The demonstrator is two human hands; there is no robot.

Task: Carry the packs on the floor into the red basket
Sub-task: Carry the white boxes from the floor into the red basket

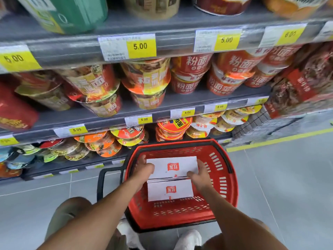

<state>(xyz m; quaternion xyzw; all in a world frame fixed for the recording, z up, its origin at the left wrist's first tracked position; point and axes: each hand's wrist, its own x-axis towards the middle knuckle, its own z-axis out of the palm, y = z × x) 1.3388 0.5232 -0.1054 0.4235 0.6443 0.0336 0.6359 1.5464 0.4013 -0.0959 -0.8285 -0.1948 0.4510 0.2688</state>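
Gripping the upper pack [173, 166] endwise, both hands [145, 167] over the red basket [221, 170]

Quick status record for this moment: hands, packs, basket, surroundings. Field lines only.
left hand: grips the left end of the upper white pack
right hand: grips that pack's right end
lower white pack: lies in the basket, nearer the person
red basket: on the floor in front of the shelves
handle: black handle sticks out to the left
shelves: stocked with noodle cups, yellow price tags
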